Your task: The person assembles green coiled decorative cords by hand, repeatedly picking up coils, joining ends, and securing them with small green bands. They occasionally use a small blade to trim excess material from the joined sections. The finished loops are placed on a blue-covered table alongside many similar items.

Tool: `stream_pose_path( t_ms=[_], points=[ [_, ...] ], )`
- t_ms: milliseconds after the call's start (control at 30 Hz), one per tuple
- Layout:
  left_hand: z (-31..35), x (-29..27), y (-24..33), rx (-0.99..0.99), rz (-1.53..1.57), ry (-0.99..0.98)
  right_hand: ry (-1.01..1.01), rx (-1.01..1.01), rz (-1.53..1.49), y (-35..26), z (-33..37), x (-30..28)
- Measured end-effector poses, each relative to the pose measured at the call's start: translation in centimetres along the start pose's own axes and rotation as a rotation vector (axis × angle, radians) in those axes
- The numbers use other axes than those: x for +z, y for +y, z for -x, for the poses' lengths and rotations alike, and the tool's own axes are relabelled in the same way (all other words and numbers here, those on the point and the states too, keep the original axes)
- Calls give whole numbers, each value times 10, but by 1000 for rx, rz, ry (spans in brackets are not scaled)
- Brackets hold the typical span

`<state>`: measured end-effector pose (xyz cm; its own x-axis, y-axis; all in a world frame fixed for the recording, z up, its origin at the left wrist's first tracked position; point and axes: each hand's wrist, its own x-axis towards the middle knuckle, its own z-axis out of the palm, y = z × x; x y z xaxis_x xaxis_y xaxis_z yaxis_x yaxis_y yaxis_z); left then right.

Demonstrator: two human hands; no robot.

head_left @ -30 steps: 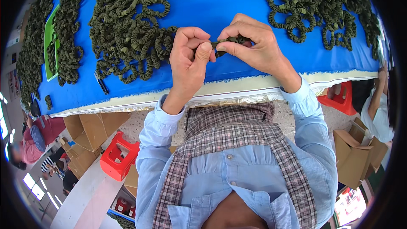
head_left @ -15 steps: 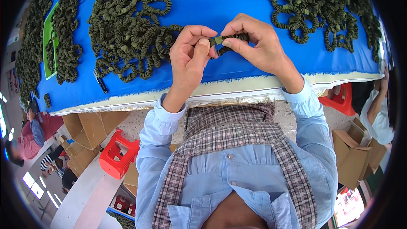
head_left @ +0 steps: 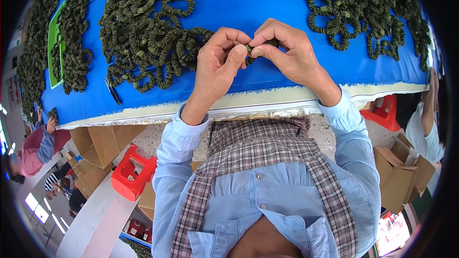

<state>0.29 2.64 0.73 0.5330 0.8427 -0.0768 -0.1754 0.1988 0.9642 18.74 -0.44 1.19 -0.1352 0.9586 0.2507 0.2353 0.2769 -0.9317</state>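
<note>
Both my hands meet over the blue-covered table, gripping one dark green scrunchie [head_left: 250, 60] between them. My left hand [head_left: 221, 64] pinches its left part between thumb and fingers. Close against it, my right hand [head_left: 290, 52] pinches the other side with the thumb tip and curled fingers. Much of the scrunchie is hidden behind the fingers. Just left of my left hand lies a large pile of the same dark green scrunchies [head_left: 148, 28]. A second heap of scrunchies [head_left: 356, 7] rests at the right.
Small black thread snips [head_left: 114, 91] lie near the table's front edge. A green tray [head_left: 56, 48] sits among scrunchies at the far left. Below stand a red stool [head_left: 133, 174] and cardboard boxes [head_left: 106, 144]. Co-workers are at the left [head_left: 40, 145] and right [head_left: 429, 122].
My fingertips have drawn together, covering the lighter green patch of the scrunchie seen earlier. At the far left, a co-worker's hand has reached onto the table by a small scrunchie.
</note>
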Motion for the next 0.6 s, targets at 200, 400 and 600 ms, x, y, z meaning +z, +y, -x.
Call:
stream_pose_path(
  t_ms=[200,400,600],
  points=[
    [0,-4,-3,1,4,16,2,6,-55,0,-1,0],
    [0,3,-6,33,0,86,-31,11,-46,1,-2,-3],
    [-3,2,-8,79,-22,60,-28,-56,-50,7,0,-4]
  ],
)
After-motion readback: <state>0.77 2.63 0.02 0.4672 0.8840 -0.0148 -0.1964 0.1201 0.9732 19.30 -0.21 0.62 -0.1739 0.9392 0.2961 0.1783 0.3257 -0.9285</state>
